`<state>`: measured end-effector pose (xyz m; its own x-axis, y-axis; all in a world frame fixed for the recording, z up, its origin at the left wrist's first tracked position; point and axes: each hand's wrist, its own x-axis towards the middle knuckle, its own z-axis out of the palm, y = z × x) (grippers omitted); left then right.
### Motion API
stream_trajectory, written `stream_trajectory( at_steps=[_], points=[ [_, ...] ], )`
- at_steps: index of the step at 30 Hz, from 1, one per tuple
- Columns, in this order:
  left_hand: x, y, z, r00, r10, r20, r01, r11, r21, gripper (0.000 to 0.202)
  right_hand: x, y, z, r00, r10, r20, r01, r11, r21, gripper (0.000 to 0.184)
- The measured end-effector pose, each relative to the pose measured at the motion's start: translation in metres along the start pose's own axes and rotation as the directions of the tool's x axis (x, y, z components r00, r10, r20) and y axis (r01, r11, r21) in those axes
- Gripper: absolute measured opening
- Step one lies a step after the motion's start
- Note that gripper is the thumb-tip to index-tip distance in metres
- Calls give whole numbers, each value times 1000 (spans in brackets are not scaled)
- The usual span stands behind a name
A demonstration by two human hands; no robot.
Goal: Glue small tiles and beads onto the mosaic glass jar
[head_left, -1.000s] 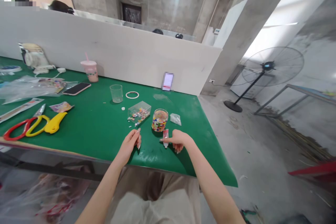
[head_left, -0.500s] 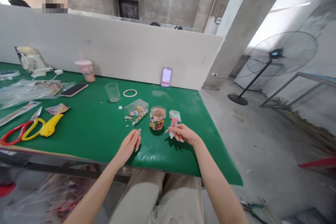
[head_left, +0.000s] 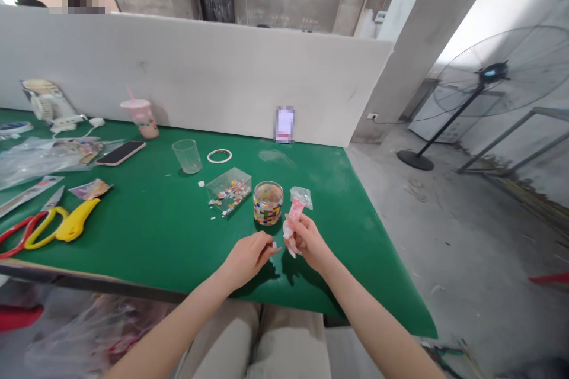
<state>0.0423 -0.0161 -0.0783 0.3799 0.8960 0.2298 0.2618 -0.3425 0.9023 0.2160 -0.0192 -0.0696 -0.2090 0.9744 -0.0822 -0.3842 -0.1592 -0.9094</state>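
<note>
My left hand [head_left: 249,256] is just in front of the mosaic-covered glass jar [head_left: 268,208], its thumb and fingers pinched on a small white piece [head_left: 274,244]. In my right hand [head_left: 309,241] is a pink-and-white tube [head_left: 293,219], slanted with its lower end toward the left hand. The jar stands upright, coloured tiles around its side and clear glass at its rim. Left of it, a clear plastic box [head_left: 242,177] lies tipped with many small coloured tiles [head_left: 231,195] in it. Some tiles lie loose at its edge.
Behind the tube is a crumpled clear wrapper [head_left: 302,195]. A clear cup [head_left: 187,157], a white ring [head_left: 219,156] and a pink drink cup [head_left: 140,118] stand farther back. Scissors [head_left: 66,228] and a phone [head_left: 121,153] are at left. A lit phone [head_left: 284,124] leans on the partition [head_left: 222,77].
My left hand has moved right, from beside the tile box to in front of the jar. The right hand has lowered slightly and tilted the tube. The view has shifted a little.
</note>
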Motion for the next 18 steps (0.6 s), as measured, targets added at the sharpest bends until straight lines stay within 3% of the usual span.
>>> stream_trajectory(
  at_steps=[5, 7, 10, 11, 13, 15, 17, 18],
  points=[
    [-9, 5, -4, 994, -62, -85, 60, 998, -29, 20, -6, -6, -2, 1000, 30, 5, -30, 999, 39, 37],
    [-31, 8, -3, 982, -92, -167, 84, 995, -52, 30, -6, -7, -5, 999, 20, -30, -18, 998, 58, 34],
    [-87, 3, 0, 952, -127, -280, 105, 990, -92, 44, -5, -9, -9, 997, 13, -76, -6, 996, 88, 32],
    [-108, -4, 0, 896, -176, -407, 130, 982, -139, 46, -5, -9, -9, 996, 13, -86, -5, 995, 96, 31],
    [-145, -24, -1, 779, -339, -528, 285, 941, -184, 45, -5, -10, -8, 995, 17, -95, -7, 994, 110, 30],
    [-170, -53, -8, 685, -488, -541, 449, 867, -215, 47, -5, -11, -7, 995, 24, -100, -12, 993, 118, 29],
    [-177, -84, -17, 546, -630, -552, 563, 764, -314, 53, -6, -12, -6, 994, 25, -107, -11, 992, 122, 28],
    [-176, -98, -20, 526, -659, -538, 575, 742, -346, 54, -6, -11, -6, 994, 22, -111, -8, 992, 123, 28]
  ],
)
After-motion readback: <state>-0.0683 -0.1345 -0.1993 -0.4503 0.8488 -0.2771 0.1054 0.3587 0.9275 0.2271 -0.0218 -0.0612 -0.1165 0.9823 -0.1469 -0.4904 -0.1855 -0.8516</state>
